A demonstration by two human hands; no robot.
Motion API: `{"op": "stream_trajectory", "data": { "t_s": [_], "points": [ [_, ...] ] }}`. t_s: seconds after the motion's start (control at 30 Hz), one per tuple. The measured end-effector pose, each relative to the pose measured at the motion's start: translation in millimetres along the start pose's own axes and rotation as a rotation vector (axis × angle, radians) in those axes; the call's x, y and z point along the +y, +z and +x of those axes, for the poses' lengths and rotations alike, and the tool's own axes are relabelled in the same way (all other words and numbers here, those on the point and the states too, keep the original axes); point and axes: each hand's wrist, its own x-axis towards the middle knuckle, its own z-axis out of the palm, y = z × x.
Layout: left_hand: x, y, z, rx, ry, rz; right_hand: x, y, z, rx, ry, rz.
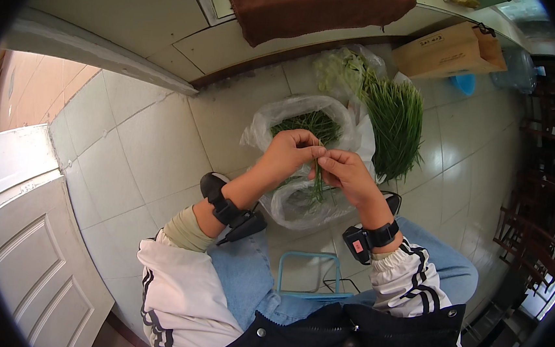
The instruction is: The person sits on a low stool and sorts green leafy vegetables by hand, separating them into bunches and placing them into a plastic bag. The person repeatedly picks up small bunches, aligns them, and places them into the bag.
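My left hand (295, 150) and my right hand (340, 167) meet above two plastic bags, both pinched on a small bunch of thin green stalks (318, 183) that hangs down between them. Behind the hands, an open clear bag (254, 132) holds cut green stalks. Nearer me lies a second clear bag (297, 214), its inside partly hidden by the hands and stalks. To the right, a large pile of long green stalks (395, 127) rests on white plastic on the floor, with paler leafy greens (338, 70) in a bag behind it.
A brown paper bag (450, 53), blue bowl (462, 83) and large water jug (513, 74) stand at the back right. Dark wooden chairs (526, 239) line the right. A white door (36, 252) is at left; a blue metal stool frame (308, 255) is between my legs.
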Motion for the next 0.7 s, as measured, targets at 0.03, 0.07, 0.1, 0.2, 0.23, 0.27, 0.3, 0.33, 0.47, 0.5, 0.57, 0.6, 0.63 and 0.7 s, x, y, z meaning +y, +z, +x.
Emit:
{"op": "stream_trajectory", "data": {
  "t_s": [0.03, 0.07, 0.1, 0.2, 0.23, 0.27, 0.3, 0.33, 0.47, 0.5, 0.57, 0.6, 0.63, 0.7],
  "points": [
    [-3, 0, 3, 0.015, -0.009, 0.001, 2, -2, 2, 0.015, 0.017, 0.024],
    [-5, 0, 5, 0.025, -0.014, -0.005, 3, -5, 3, 0.025, 0.029, 0.051],
    [-8, 1, 8, 0.044, -0.015, 0.011, 5, -8, 3, 0.035, 0.041, 0.078],
    [-14, 7, 15, 0.092, -0.021, 0.046, 13, -15, 4, 0.054, 0.053, 0.021],
    [-16, 8, 17, 0.112, -0.033, 0.065, 14, -19, 4, 0.06, 0.057, 0.021],
    [-17, 10, 19, 0.133, -0.046, 0.083, 16, -22, 4, 0.071, 0.065, 0.018],
    [-18, 10, 21, 0.164, -0.058, 0.088, 18, -25, 4, 0.082, 0.073, 0.013],
    [-19, 10, 22, 0.197, -0.067, 0.093, 19, -27, 4, 0.083, 0.068, 0.014],
    [-21, 2, 33, 0.398, -0.065, 0.016, 27, -36, 5, 0.063, 0.084, -0.017],
    [-21, -3, 34, 0.392, -0.037, 0.009, 28, -38, 4, 0.051, 0.096, -0.031],
    [-20, -13, 36, 0.376, 0.014, -0.009, 30, -42, 0, 0.084, 0.094, 0.024],
    [-21, -13, 36, 0.341, -0.013, 0.012, 31, -44, -1, 0.1, 0.094, 0.051],
    [-23, -11, 37, 0.306, -0.041, 0.034, 31, -46, 0, 0.101, 0.085, 0.061],
    [-26, -5, 38, 0.232, -0.089, 0.054, 31, -48, 2, 0.11, 0.073, 0.075]
  ]
}}
